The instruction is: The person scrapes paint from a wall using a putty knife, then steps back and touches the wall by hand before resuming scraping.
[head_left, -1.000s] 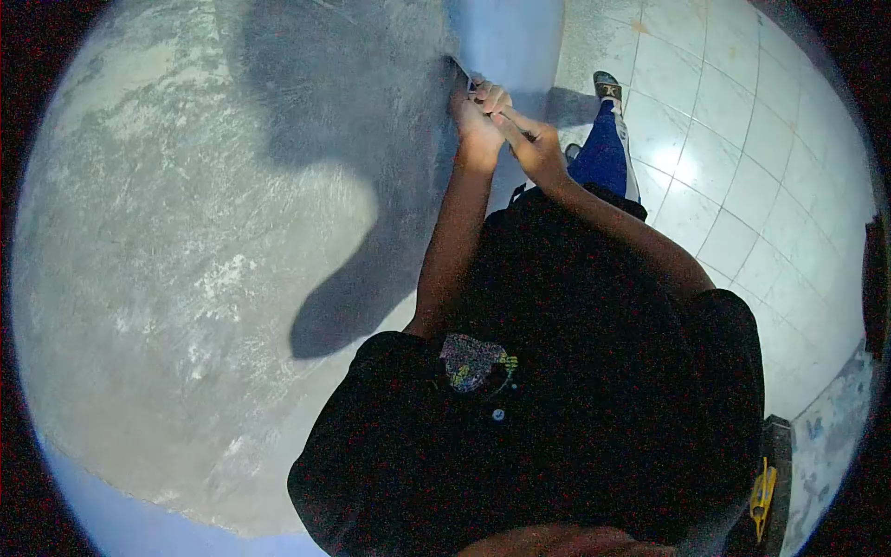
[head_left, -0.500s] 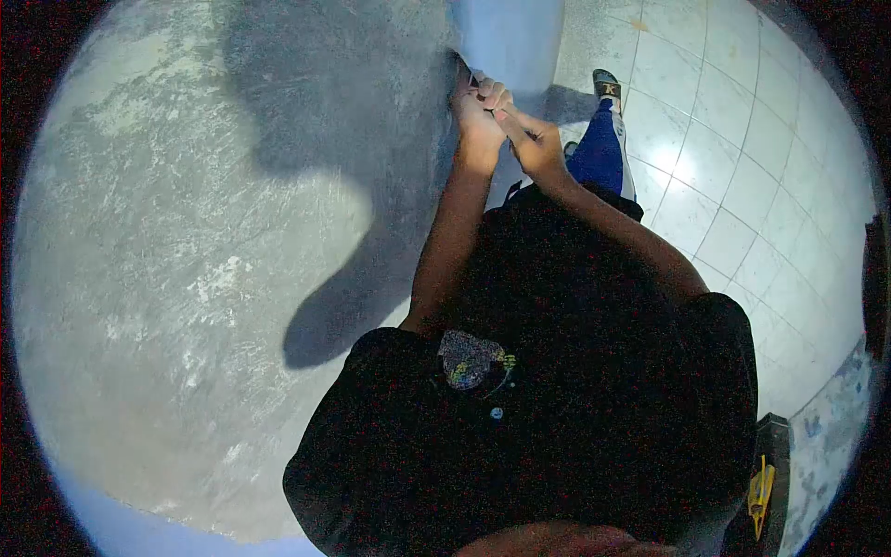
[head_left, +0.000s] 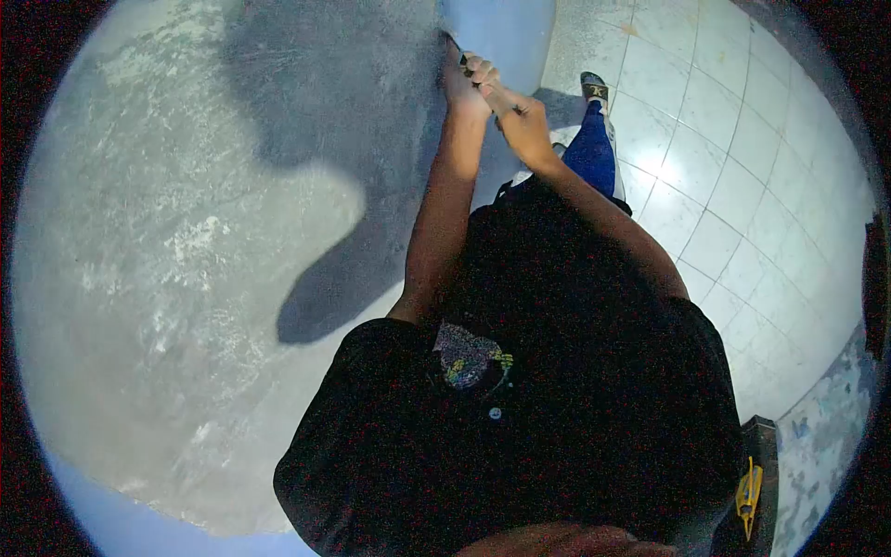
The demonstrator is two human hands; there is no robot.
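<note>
Grip on the left hand (head_left: 467, 93): fingers curl closed around a thin dark tool (head_left: 456, 46), its tip by the edge of the grey surface (head_left: 139, 306); contact unclear. Right hand (head_left: 525, 125) sits just behind, fingers against the left; cannot tell whether it pinches the tool too. Both arms reach forward, wrists close together. Yellow item (head_left: 748, 498) shows against a dark ledge (head_left: 763, 442), lower right.

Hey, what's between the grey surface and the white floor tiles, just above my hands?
A pale blue strip, in the head view; your left hand partly overlaps it.
</note>
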